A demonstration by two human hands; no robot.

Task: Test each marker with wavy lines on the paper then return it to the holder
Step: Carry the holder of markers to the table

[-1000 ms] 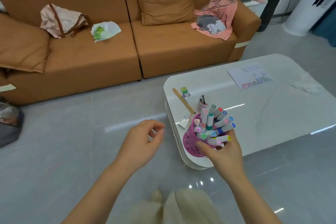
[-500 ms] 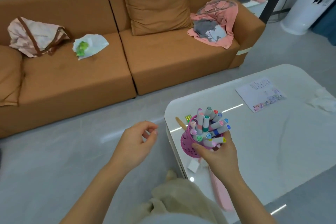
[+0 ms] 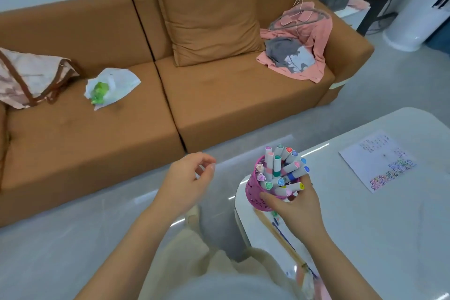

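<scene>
Pink holder (image 3: 253, 193): full of markers (image 3: 277, 168), gripped by right hand (image 3: 295, 206). Left hand (image 3: 186, 184): relaxed, empty. Paper (image 3: 379, 161) on bench (image 3: 365, 231): wavy rows drawn; testing seemingly near-finished.

Holder (image 3: 253, 189): pink perforated plastic. Surface (image 3: 365, 226): white, glossy. Sofa (image 3: 219, 95): matt brown cloth. Paper (image 3: 379, 161): matt white sheet.

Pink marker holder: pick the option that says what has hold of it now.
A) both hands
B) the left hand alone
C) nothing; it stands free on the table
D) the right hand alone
D: the right hand grips the pink marker holder round its side, while the left hand hangs apart from it with loosely curled fingers and holds nothing.
</scene>
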